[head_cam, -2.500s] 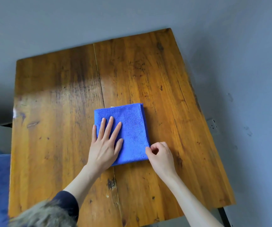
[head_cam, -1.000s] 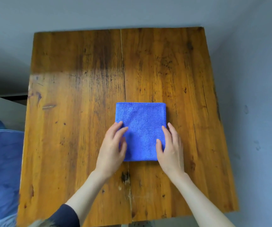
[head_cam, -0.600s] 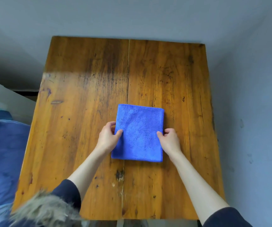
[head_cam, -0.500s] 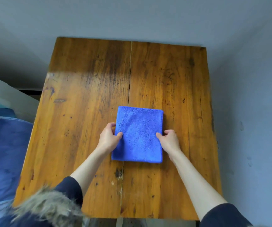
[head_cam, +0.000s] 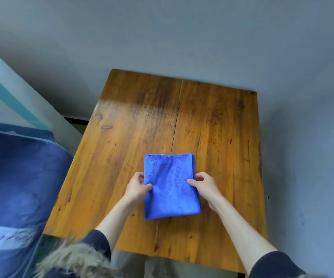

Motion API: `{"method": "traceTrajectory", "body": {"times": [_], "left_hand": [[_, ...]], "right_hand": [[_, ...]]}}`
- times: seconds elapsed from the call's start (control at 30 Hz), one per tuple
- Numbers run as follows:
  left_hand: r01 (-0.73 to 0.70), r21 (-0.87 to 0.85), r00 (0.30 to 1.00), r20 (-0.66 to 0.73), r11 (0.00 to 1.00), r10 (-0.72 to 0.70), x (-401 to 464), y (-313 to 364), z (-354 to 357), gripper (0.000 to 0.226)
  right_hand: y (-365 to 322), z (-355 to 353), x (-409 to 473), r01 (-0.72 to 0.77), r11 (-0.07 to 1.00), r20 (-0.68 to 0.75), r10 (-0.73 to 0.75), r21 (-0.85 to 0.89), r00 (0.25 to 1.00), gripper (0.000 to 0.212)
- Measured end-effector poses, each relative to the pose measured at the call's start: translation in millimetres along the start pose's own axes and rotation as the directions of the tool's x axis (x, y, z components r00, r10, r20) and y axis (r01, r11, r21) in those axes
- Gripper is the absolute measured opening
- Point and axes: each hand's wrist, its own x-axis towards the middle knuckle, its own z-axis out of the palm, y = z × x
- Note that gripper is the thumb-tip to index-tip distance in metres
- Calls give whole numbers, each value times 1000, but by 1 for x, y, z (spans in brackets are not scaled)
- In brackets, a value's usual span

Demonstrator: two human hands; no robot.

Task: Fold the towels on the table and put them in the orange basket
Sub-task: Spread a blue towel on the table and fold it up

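Observation:
A folded blue towel [head_cam: 171, 186] is held over the near middle of the wooden table [head_cam: 212, 127]. My left hand [head_cam: 136, 186] grips its left edge, thumb on top and fingers curled underneath. On the opposite edge my right hand [head_cam: 203, 185] grips the same way. The towel's near end sags a little, so it seems lifted off the wood. No orange basket is in view.
A dark blue cushioned seat or bed [head_cam: 15, 187] stands left of the table. Grey walls close in behind and to the right. A white and teal panel [head_cam: 11, 93] leans at the far left. A fur-trimmed dark sleeve [head_cam: 75, 259] fills the bottom edge.
Both hands went from pressing flat on the towel to gripping its two side edges. The towel has risen slightly, and my view has pulled back and swung left.

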Motion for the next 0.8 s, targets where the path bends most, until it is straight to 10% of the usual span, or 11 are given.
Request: {"method": "traceTrajectory", "body": {"times": [0.53,0.8], "left_hand": [[-209,-520,938,-345,828,20,-172,-112,-229,27],[-320,-517,820,-572,794,-41,-254,-229,-367,25]], "right_hand": [[-127,182,-171,273,960,498,-208,-59,842,14],[-146,359,-267,431,889,687,-218,-152,693,7]]}}
